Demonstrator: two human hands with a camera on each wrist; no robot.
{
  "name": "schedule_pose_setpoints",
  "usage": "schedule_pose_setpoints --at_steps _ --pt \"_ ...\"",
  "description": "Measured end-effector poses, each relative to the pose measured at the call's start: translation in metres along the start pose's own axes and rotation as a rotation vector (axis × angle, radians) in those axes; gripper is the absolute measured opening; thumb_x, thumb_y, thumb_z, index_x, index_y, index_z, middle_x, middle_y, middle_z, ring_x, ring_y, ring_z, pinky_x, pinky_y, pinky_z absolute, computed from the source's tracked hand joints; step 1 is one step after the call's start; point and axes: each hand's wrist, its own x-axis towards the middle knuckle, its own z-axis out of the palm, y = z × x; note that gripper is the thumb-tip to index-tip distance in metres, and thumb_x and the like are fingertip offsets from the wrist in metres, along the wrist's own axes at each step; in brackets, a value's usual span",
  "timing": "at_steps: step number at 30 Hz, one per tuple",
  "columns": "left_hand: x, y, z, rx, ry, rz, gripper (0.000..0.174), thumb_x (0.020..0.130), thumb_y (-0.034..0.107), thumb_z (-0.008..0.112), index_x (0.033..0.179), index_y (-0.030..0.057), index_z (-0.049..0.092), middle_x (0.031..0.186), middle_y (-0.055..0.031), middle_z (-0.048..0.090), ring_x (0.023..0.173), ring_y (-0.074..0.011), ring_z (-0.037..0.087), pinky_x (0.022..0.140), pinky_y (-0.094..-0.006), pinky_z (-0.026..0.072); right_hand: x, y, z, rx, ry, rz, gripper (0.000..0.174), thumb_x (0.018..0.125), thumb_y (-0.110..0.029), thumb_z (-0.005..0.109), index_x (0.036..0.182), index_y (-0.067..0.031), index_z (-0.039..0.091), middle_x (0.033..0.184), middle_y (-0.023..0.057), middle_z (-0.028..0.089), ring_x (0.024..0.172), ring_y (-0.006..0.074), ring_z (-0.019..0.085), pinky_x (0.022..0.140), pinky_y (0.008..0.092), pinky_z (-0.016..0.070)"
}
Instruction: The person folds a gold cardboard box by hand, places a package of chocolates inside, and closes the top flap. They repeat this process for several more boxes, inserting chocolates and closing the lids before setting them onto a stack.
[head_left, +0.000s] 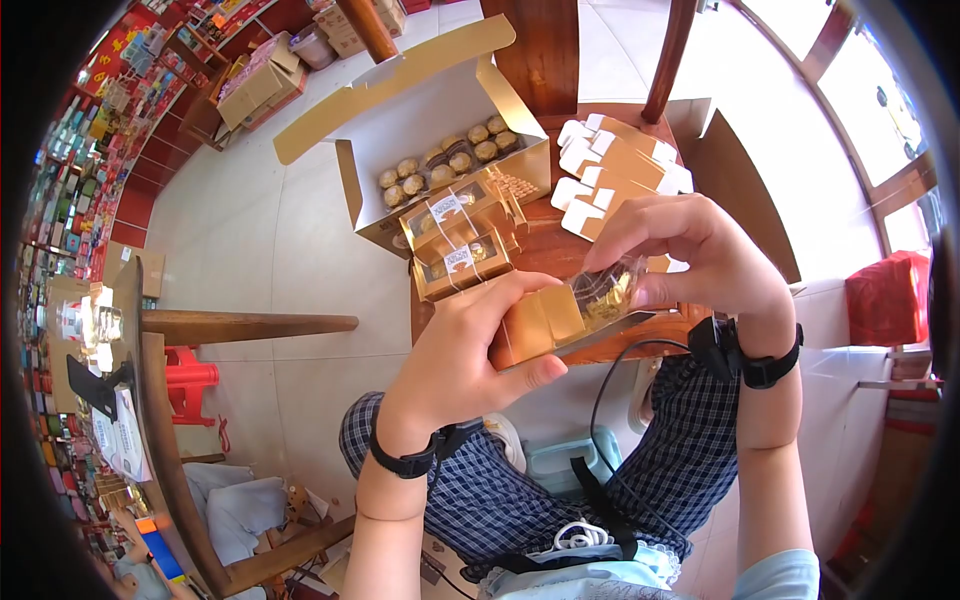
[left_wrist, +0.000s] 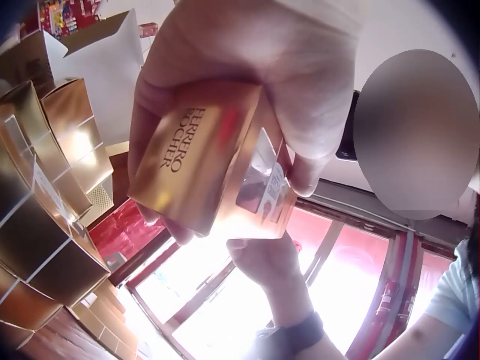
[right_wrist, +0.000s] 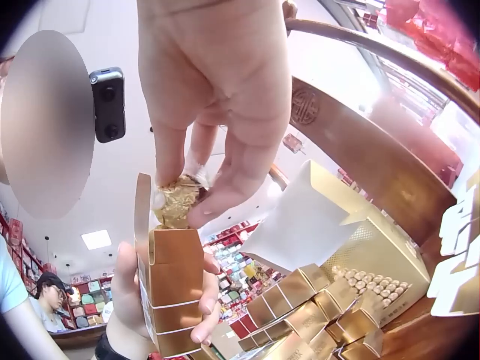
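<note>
In the head view the left hand (head_left: 450,345) holds a small gold box (head_left: 535,325) with its fingers and thumb around it. At the box's open end, the right hand (head_left: 700,250) pinches a gold-wrapped chocolate in clear plastic (head_left: 608,292). The right wrist view shows the wrapped piece (right_wrist: 177,201) at the mouth of the upright box (right_wrist: 176,281), partly hidden by fingers. Lettering and a clear window mark the box (left_wrist: 195,161) in the left wrist view. Beyond the left hand, filled gold boxes (head_left: 465,262) lean against a large open carton (head_left: 375,110) holding gold-wrapped balls (head_left: 445,165).
Flat unfolded box blanks (head_left: 610,175) lie on the right of the wooden chair seat (head_left: 545,235). A brown carton (head_left: 745,190) stands behind them. A cable runs from the right wrist camera (head_left: 712,345) past the legs. A wooden bar (head_left: 250,325) juts in from the left.
</note>
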Motion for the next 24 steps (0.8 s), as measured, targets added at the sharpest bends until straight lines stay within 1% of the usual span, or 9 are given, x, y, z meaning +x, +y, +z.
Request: schedule_pose_setpoints --at_steps 2,6,9,12,14,16,19,22,24 --pt "0.000 0.001 0.000 -0.008 -0.022 -0.029 0.059 0.074 0.046 0.071 0.111 0.0024 0.055 0.084 -0.0119 0.060 0.066 -0.0214 0.058 0.062 -0.0291 0.0469 0.001 0.000 0.007 0.155 0.074 0.085 0.034 0.074 -0.004 0.072 0.107 -0.0018 0.062 0.098 0.0055 0.064 0.085 0.0109 0.060 0.078 0.0236 0.0494" --pt "0.002 -0.002 0.004 -0.023 0.017 0.034 0.059 0.074 0.046 0.070 0.109 0.0016 0.056 0.083 -0.0125 0.061 0.068 -0.0244 0.060 0.065 -0.0305 0.0474 0.005 -0.004 0.010 0.149 0.049 0.143 0.036 0.071 -0.005 0.074 0.105 -0.0026 0.062 0.095 0.0040 0.066 0.084 0.0095 0.060 0.070 0.0220 0.0474" --pt "0.002 -0.002 0.005 -0.018 0.024 0.048 0.059 0.074 0.047 0.069 0.109 0.0006 0.056 0.083 -0.0130 0.061 0.069 -0.0260 0.060 0.065 -0.0309 0.0475 0.006 -0.003 0.011 0.064 0.048 0.194 0.035 0.069 -0.006 0.077 0.100 -0.0030 0.062 0.093 0.0030 0.067 0.076 0.0075 0.057 0.062 0.0217 0.0433" --pt "0.003 -0.009 0.015 -0.033 0.060 0.095 0.062 0.075 0.048 0.069 0.110 -0.0008 0.055 0.081 -0.0141 0.061 0.069 -0.0266 0.060 0.065 -0.0311 0.0474 0.010 -0.001 0.022 0.034 0.079 0.156 0.031 0.067 -0.010 0.078 0.091 -0.0032 0.060 0.081 0.0001 0.064 0.068 0.0073 0.051 0.058 0.0227 0.0399" --pt "0.003 -0.011 0.020 -0.048 0.094 0.148 0.063 0.075 0.048 0.069 0.111 -0.0015 0.054 0.081 -0.0149 0.060 0.069 -0.0266 0.060 0.065 -0.0311 0.0473 0.013 -0.006 0.027 -0.130 0.003 0.299 0.037 0.064 -0.019 0.082 0.087 -0.0026 0.058 0.082 -0.0003 0.059 0.069 0.0087 0.051 0.061 0.0205 0.0414" --pt "0.003 -0.009 0.021 -0.079 0.083 0.108 0.066 0.075 0.050 0.068 0.111 -0.0027 0.052 0.077 -0.0147 0.059 0.066 -0.0248 0.059 0.063 -0.0303 0.0462 0.013 -0.008 0.025 -0.129 0.035 0.267 0.033 0.066 -0.013 0.080 0.086 -0.0026 0.056 0.080 -0.0010 0.056 0.068 0.0087 0.050 0.062 0.0210 0.0416" --pt "0.001 -0.012 0.021 -0.107 0.066 0.069 0.066 0.077 0.052 0.066 0.111 -0.0028 0.051 0.074 -0.0131 0.057 0.064 -0.0221 0.056 0.060 -0.0290 0.0443 0.013 -0.004 0.016 0.133 0.041 0.307 0.029 0.066 -0.004 0.075 0.088 -0.0024 0.056 0.081 -0.0002 0.055 0.067 0.0080 0.050 0.061 0.0214 0.0413" --pt "0.004 -0.009 0.021 -0.185 -0.009 0.044 0.066 0.079 0.054 0.063 0.109 -0.0027 0.051 0.072 -0.0113 0.055 0.063 -0.0197 0.054 0.058 -0.0282 0.0423 0.013 -0.004 0.014 0.066 -0.065 0.373 0.027 0.076 -0.018 0.070 0.094 -0.0044 0.056 0.077 -0.0015 0.058 0.067 0.0057 0.050 0.059 0.0195 0.0404" --pt "0.005 -0.009 0.023 -0.197 -0.044 0.024 0.066 0.079 0.056 0.061 0.107 -0.0026 0.051 0.072 -0.0110 0.055 0.063 -0.0191 0.053 0.058 -0.0283 0.0418 0.013 0.001 0.017 0.054 -0.073 0.360 0.029 0.076 -0.020 0.070 0.095 -0.0037 0.056 0.077 -0.0011 0.059 0.067 0.0062 0.050 0.059 0.0200 0.0405"
